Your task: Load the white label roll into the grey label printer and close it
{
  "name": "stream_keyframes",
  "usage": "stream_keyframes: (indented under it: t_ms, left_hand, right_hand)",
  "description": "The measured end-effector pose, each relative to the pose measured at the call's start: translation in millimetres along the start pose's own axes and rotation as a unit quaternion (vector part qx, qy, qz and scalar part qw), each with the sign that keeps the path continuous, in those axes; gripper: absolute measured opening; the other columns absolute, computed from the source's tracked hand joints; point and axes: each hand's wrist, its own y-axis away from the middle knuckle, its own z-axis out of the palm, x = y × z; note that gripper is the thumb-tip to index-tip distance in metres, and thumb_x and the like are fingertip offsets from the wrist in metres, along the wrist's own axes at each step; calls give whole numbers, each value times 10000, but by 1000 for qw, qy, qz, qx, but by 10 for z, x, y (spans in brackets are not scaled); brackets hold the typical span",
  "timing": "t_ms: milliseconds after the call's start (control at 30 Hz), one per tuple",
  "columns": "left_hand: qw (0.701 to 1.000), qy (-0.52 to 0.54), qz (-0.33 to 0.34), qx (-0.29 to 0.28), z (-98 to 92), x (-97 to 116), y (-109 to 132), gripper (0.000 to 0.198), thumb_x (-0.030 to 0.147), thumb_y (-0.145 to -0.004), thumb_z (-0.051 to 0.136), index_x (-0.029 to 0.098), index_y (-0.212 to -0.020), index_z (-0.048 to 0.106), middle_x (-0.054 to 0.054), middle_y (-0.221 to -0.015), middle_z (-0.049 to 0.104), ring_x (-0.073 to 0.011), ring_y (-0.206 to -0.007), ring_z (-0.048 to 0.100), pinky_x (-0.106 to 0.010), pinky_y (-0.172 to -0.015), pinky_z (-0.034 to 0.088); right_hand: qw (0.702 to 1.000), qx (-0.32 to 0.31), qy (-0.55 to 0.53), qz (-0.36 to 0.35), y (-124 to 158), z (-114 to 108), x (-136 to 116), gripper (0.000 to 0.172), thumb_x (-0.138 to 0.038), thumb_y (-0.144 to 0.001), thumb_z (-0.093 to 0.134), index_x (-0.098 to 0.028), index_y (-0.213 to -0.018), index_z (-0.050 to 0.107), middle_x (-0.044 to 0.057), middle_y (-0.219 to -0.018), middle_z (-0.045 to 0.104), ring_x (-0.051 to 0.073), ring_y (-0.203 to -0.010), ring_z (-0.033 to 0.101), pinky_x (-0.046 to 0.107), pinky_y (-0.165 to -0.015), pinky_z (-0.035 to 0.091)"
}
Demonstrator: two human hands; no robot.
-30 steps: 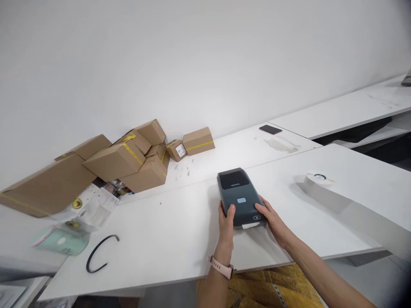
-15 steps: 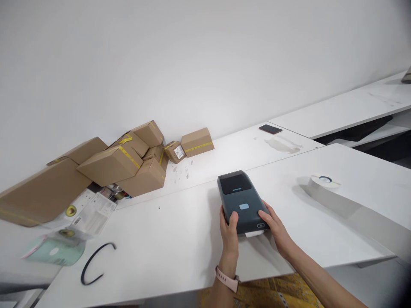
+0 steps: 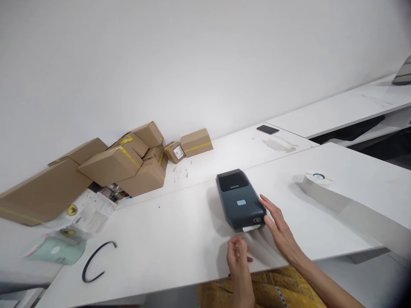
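Head view, dark device (image 3: 237, 210) touching right hand (image 3: 281, 233), beyond left hand (image 3: 238, 257)

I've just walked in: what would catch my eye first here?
Probably the dark device near the middle of the white table, with the right hand at its right side and the left hand just in front of its near end. Next, the heap of cardboard boxes by the wall on the left. On the right, a white roll trails a broad strip.
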Motion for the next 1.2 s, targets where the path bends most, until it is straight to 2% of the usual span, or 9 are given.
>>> stream_keyframes:
  t_ms: [67, 133, 267, 433, 567, 767, 933, 1067, 1200]
  left_hand:
    - [996, 26, -55, -69, 56, 49, 59, 592, 679, -699, 671, 109, -856, 681, -110, -838, 698, -165, -634, 636, -237, -499, 464]
    - [988, 64, -93, -104, 148, 162, 54, 596, 661, -647, 725, 93, -823, 689, -107, -792, 702, -148, -562, 626, -228, -475, 449]
    - [984, 99, -113, -91, 326, 344, -38, 616, 631, -571, 790, 77, -830, 718, -120, -796, 718, -151, -561, 641, -238, -515, 475]
    - [987, 96, -107, -73, 407, 331, -100, 585, 609, -546, 810, 84, -794, 735, -131, -796, 732, -160, -565, 639, -263, -540, 485]
    - [989, 88, -95, -72, 399, 287, -114, 513, 564, -581, 807, 88, -761, 743, -127, -760, 730, -174, -621, 650, -269, -582, 491]
    - [993, 92, -29, -67, 415, 238, -158, 440, 516, -591, 820, 102, -724, 753, -92, -709, 719, -190, -674, 637, -319, -718, 501]
    - [993, 72, 0, -89, 409, 179, -176, 405, 512, -669, 771, 114, -740, 749, -83, -731, 716, -193, -716, 620, -319, -752, 483]
    - [991, 30, 7, -131, 288, 96, -127, 400, 522, -716, 725, 126, -662, 713, -80, -704, 695, -186, -707, 607, -309, -740, 480]
    - [997, -5, 43, -69, 69, 31, -110, 386, 511, -804, 630, 144, -696, 685, -75, -746, 688, -180, -709, 597, -287, -693, 475]
  right_hand:
    - [1000, -10, 10, -25, 14, -37, -11, 408, -404, -997, 350, -370, -1387, 466, 12, -1535, 355, 255, -1419, 297, 538, -1164, 272]
    - [998, -16, 19, -52, 14, -62, -12, 406, -386, -1004, 325, -364, -1377, 483, 10, -1528, 370, 263, -1421, 287, 559, -1160, 268]
    - [993, -55, 52, -91, 7, -114, 11, 416, -370, -1006, 314, -354, -1382, 491, -2, -1523, 397, 272, -1446, 233, 584, -1160, 246]
    - [987, -85, 88, -103, 4, -182, 38, 436, -393, -1001, 316, -343, -1391, 505, -11, -1524, 409, 278, -1450, 248, 569, -1155, 268]
    - [987, -82, 93, -101, -5, -189, 41, 437, -388, -1005, 310, -355, -1395, 503, -16, -1520, 418, 267, -1436, 293, 544, -1148, 290]
    - [987, -71, 92, -108, 0, -173, 52, 430, -351, -1009, 303, -349, -1387, 508, -6, -1508, 435, 258, -1414, 336, 524, -1134, 311]
    - [978, -43, 148, -144, -70, -155, -20, 377, -336, -984, 375, -338, -1306, 572, 12, -1444, 509, 268, -1369, 394, 510, -1081, 363]
    - [954, -40, 228, -189, -237, -94, -117, 348, -347, -945, 460, -324, -1263, 600, 33, -1370, 570, 289, -1351, 403, 516, -1070, 349]
    - [929, -75, 293, -211, -348, -14, -144, 373, -382, -943, 479, -330, -1298, 580, 35, -1432, 519, 295, -1366, 385, 521, -1077, 323]
